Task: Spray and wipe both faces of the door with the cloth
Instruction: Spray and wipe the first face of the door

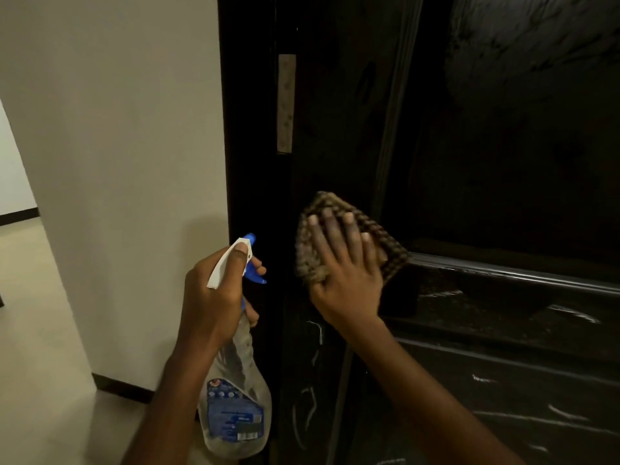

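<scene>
A dark, glossy panelled door (486,162) fills the right side of the head view. My right hand (345,270) presses a brown checked cloth (382,236) flat against the door's left stile, fingers spread over it. My left hand (218,290) grips a clear spray bottle (238,397) with a white head and blue trigger, held beside the door frame with the nozzle toward the door. White streaks show on the lower part of the door, below the cloth.
A metal hinge plate (286,102) sits in the dark door frame (248,129) above my hands. A white wall (117,162) with a dark skirting board stands to the left. Pale floor (40,364) lies at the lower left.
</scene>
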